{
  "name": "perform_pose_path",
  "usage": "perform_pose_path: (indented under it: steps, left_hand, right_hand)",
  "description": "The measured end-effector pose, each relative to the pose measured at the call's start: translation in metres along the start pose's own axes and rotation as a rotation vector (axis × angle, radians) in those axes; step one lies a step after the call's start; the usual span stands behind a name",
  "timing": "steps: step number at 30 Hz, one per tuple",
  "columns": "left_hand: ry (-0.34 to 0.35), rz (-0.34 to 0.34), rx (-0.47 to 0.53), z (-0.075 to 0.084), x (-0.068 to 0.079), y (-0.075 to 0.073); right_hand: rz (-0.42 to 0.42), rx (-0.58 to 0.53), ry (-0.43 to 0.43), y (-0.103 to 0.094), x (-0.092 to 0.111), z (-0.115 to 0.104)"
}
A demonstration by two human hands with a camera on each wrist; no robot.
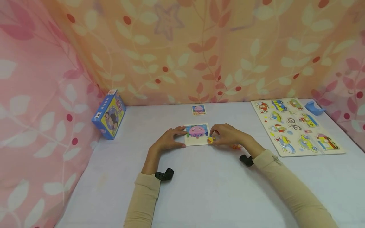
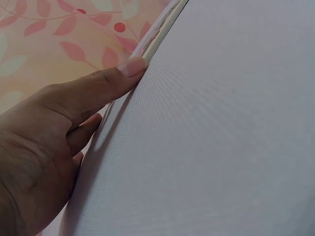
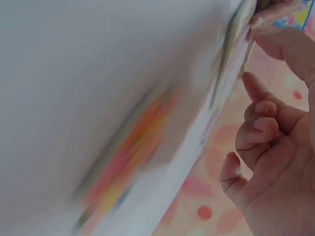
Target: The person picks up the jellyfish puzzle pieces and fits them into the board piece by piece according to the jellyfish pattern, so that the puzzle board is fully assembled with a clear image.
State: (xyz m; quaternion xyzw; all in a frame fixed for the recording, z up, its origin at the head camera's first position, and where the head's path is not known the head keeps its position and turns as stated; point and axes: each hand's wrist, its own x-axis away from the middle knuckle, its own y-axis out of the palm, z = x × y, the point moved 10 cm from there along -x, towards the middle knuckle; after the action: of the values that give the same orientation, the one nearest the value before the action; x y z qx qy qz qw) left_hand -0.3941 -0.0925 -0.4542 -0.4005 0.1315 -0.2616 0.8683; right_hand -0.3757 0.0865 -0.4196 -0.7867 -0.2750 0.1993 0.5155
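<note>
A small puzzle board [image 1: 196,130] with a pink octopus-like picture lies on the table, its lower strip bare. My left hand [image 1: 166,139] is at its left edge; the thumb is extended against the edge in the left wrist view, and the fingers touch the upper left side. Between right thumb and index finger, my right hand [image 1: 229,134] pinches a small yellow-orange puzzle piece [image 1: 210,140] at the board's lower right corner. In the right wrist view that piece [image 3: 249,51] appears edge-on. Another orange piece [image 1: 236,147] lies partly hidden under the right hand, and looks blurred from the wrist.
Behind the board is a small card [image 1: 198,110] with a similar picture. A blue box [image 1: 109,114] stands at the left. On the right lie a large vehicle puzzle board [image 1: 296,126] and a blue plastic object [image 1: 314,108]. Patterned cloth [image 1: 182,53] hangs behind the table.
</note>
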Motion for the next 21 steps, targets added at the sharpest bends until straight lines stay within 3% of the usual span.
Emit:
perform_pose_path:
  steps: [9,21]
  left_hand:
    - [0.014,-0.005,0.003,0.001,-0.001,-0.001]
    - [0.015,0.002,0.033,-0.002,-0.001,-0.002]
  right_hand:
    - [-0.027,0.002,-0.047,0.02,-0.043,-0.032]
    - [-0.033,-0.037,-0.038,0.027,-0.06,-0.044]
